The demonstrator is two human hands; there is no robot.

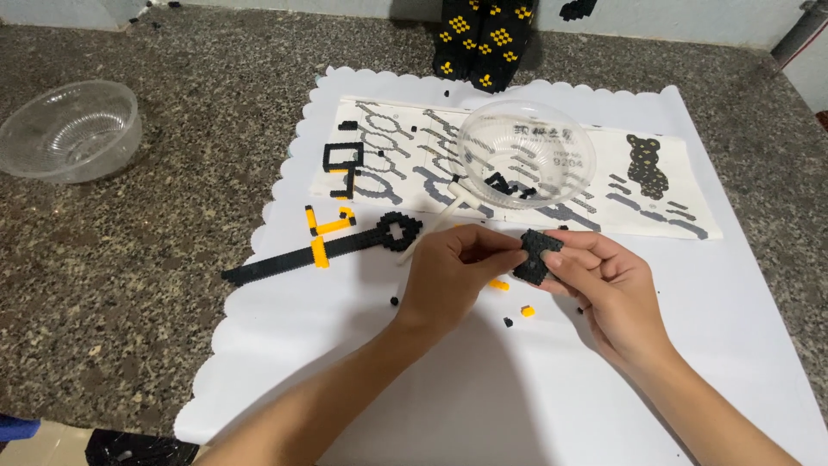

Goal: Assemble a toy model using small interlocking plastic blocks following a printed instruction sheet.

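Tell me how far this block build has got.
Done: a long black-and-yellow strip lies finished on the white paper. In hand: left hand and right hand grip a small black block piece. Left: loose bits and pieces in the clear bowl.

Speckled grey stone countertop [129, 250], rough-grained and matt. Over it, smooth white paper mat [431, 380] with scalloped edge. Printed instruction sheet [604, 173], thin matt paper. Two clear plastic bowls, glossy and ribbed: one [528, 147] on the sheet, another [69, 129] on bare stone. Studded black plastic block piece [536, 255], dull sheen, pinched between bare hands. Long black-and-yellow plastic brick strip [319, 250], knobbly, slightly shiny.
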